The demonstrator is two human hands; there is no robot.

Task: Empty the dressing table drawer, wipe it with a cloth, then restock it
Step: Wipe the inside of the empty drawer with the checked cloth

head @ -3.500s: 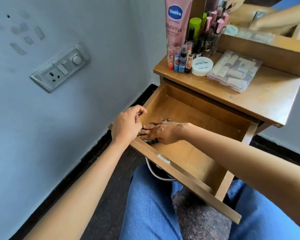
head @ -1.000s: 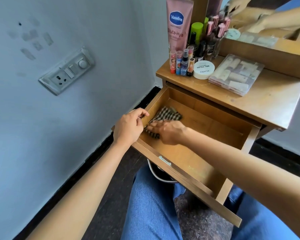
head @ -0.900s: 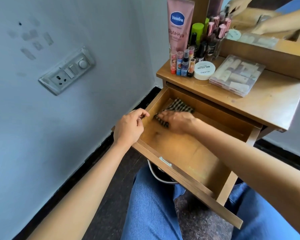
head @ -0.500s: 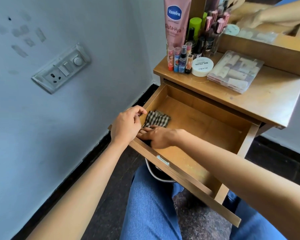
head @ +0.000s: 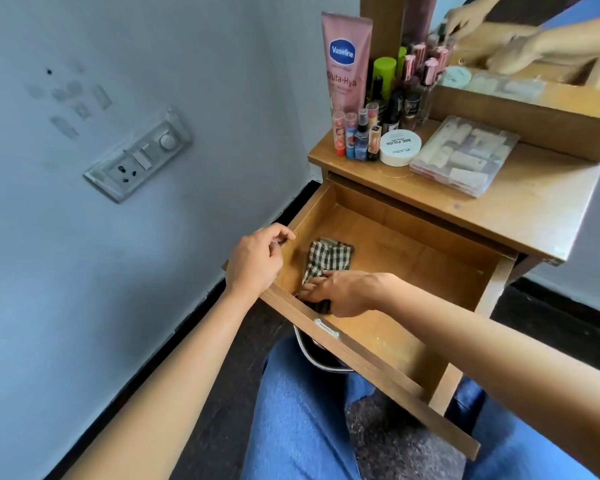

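pale wall corner, wooden dressing table over my knees. my right hand bunches the checked cloth into the open drawer's near left corner, fingers curled on it; my left hand clasps the drawer's left wall. i judge it emptied, wiping underway; cosmetics on top await restocking.

The right grip covers the near end of the black-and-white checked cloth; whether it pinches or presses is unclear. Fingertips of the left grip curl out of sight over the 9 o'clock wall of the wooden drawer. At 1 o'clock the wood-framed mirror is cut by the top edge. Contents of the clear plastic box blur together.
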